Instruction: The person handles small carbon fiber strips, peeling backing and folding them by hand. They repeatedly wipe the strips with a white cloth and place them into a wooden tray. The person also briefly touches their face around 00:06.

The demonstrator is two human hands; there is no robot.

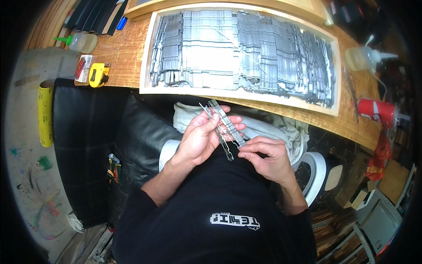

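Observation:
My left hand (pixel 198 138) is closed around a small stack of thin, notched grey strips (pixel 228 124) in front of my body. One jagged strip (pixel 225 144) slants slightly apart from the others. The thumb and fingers of my right hand (pixel 271 160) pinch the lower right end of the stack. Just beyond my hands stands a shallow pale wooden tray (pixel 184 91), packed with rows of similar grey strips (pixel 206 48). Whether the strips are metal or plastic, I cannot tell.
The tray sits on a wooden table (pixel 123 57). A yellow tape measure (pixel 99 75) and a squeeze bottle (pixel 82 42) lie left of it. Another squeeze bottle (pixel 362 58) and a red can (pixel 377 112) are at right. A black leather seat (pixel 83 145) stands at left.

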